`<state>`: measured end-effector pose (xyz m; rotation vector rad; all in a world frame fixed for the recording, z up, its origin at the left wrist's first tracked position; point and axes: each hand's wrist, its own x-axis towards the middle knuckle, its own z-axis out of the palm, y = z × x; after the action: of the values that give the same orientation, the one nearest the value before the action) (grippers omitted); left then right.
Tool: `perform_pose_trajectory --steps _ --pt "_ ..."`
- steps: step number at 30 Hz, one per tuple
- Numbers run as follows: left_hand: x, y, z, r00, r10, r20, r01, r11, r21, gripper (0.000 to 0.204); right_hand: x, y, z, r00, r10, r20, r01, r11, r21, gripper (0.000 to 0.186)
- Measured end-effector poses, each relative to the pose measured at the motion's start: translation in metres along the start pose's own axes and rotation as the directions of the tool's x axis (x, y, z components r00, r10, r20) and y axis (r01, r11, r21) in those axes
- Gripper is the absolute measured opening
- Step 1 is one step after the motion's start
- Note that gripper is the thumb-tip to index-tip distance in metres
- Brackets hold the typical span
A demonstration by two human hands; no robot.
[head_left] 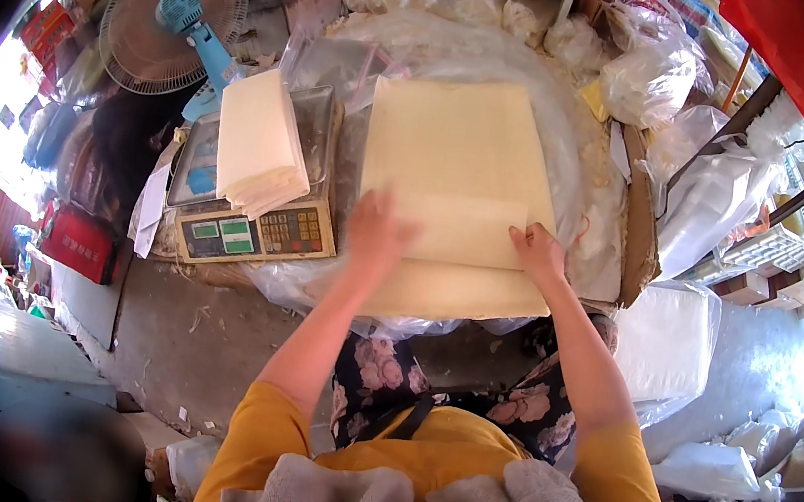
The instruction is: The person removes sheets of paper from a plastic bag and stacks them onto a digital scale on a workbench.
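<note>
A broad stack of thin cream-yellow sheets (455,147) lies in front of me on the plastic-covered worktop. Its near part shows a folded-over strip (464,234), with another cream layer (458,288) reaching to the near edge. My right hand (539,252) is closed at the strip's right end, thumb and fingers pinching the sheet's edge. Over the strip's left end is my left hand (380,230), its fingers smeared by motion, so its grip cannot be made out. To the left, a folded bundle of paler sheets (260,138) rests on a digital weighing scale (296,230).
A blue fan (182,13) stands behind the scale. Clear plastic (427,43) covers the worktop, and a cardboard edge (643,210) rises at its right. Plastic bags (648,86) crowd the far right. A white plastic-wrapped block (664,343) sits low beside my right arm.
</note>
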<state>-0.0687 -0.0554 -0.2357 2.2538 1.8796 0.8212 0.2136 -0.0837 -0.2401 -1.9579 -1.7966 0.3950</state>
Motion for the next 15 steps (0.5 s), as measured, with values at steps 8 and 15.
perform_pose_trajectory --steps 8,15 --pt "-0.006 0.008 0.033 0.960 0.066 0.272 -0.119 0.976 0.183 0.068 -0.002 -0.009 0.022 0.906 -0.422 0.029 0.376 0.773 -0.511 0.058" --pt "-0.049 0.012 0.045 0.944 -0.325 -0.054 0.256 0.826 -0.503 0.079 -0.040 -0.056 0.038 0.958 -0.242 0.155 0.277 0.922 -0.272 0.038"
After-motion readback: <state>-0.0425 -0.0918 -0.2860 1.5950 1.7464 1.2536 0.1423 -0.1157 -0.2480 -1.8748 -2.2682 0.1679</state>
